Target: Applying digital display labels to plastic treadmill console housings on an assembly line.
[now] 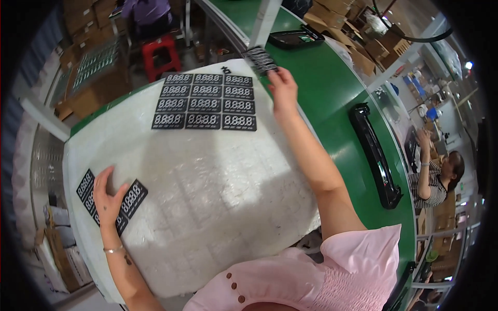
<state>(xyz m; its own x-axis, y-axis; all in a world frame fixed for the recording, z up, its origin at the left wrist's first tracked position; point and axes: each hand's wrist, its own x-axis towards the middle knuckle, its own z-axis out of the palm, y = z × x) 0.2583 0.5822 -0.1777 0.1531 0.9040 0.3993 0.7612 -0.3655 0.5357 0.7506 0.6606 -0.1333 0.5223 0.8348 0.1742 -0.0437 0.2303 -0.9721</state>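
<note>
At the far right of the white work surface, my right hand [284, 93] pinches a black display panel [261, 59], blurred by motion, with light segment marks. My left hand [106, 201] rests at the near left with thumb and fingers apart. It lies over black display panels [134, 198] set at an angle, partly covering them; one panel [86, 184] shows beyond the fingers. Several more panels with white digit segments form a neat grid [204, 105] of three columns toward the far side. Small black bits [226, 70] lie just past the grid.
The white sheet [207, 181] covers the work surface, and a green conveyor belt [332, 114] runs along the right. On it lie a long glossy black housing [377, 155] and a black tray-like part [296, 39]. A grey post [265, 20] stands by the far corner. Other people sit nearby.
</note>
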